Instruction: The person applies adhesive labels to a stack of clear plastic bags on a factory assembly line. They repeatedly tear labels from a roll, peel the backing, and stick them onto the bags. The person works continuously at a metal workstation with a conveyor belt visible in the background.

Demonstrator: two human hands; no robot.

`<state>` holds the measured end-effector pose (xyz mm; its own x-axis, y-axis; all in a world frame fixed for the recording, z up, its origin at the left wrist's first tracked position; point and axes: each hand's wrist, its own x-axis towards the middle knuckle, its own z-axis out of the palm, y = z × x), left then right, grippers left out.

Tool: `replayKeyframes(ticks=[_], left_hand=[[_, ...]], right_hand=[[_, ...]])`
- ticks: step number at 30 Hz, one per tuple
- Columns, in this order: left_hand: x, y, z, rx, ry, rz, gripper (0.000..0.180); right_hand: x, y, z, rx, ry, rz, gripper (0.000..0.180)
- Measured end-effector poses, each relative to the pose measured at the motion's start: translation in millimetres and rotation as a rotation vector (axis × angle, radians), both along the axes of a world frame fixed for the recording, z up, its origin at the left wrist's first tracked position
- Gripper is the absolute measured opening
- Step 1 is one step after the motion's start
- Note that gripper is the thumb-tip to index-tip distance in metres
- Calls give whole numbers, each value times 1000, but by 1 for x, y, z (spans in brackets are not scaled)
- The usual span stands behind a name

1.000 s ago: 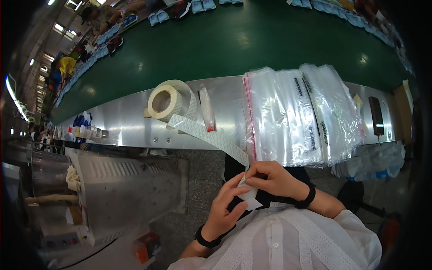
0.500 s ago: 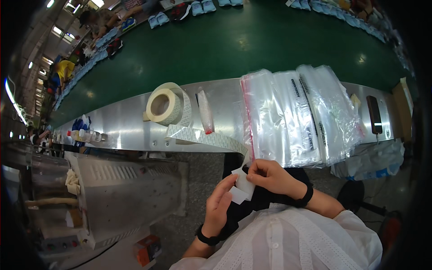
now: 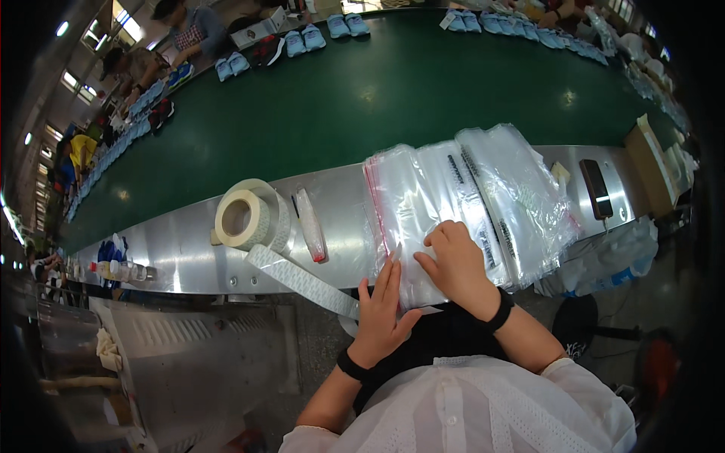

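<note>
On the metal bench [image 3: 185, 257], flat clear bags [image 3: 411, 200] overlap, long sides running near to far; your right hand [image 3: 457, 260] is nearer their middle, thumb and forefinger apart above them. Your left hand [image 3: 384, 309] lies at their near left corner, its grip unclear, label strip [image 3: 302, 282] trailing left to its roll [image 3: 240, 219]; far right, a cardboard box [image 3: 648, 167], contents hidden.

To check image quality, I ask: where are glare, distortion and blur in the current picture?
Head view: glare whitens parts of the plastic bags and the metal ledge; head view: the fisheye curves the edge of the green surface, and the corners go black; head view: the distant person in yellow looks small and soft.
</note>
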<state>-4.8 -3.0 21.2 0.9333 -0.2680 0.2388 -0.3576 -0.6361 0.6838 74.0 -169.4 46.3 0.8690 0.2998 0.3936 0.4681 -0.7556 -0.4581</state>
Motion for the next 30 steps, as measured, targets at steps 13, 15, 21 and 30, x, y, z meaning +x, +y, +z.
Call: replayKeyframes(ticks=[13, 15, 21, 30], left_hand=[[-1, 0, -23, 81, -24, 104, 84], [-2, 3, -27, 106, -37, 111, 86], [1, 2, -29, 88, -78, 131, 87], [-1, 7, -31, 9, -46, 94, 86]], right_hand=[[18, 7, -46, -33, 25, -114, 32], [14, 13, -32, 0, 11, -101, 27], [13, 17, -32, -73, -37, -118, 20], [8, 13, -36, 4, -111, -113, 19]])
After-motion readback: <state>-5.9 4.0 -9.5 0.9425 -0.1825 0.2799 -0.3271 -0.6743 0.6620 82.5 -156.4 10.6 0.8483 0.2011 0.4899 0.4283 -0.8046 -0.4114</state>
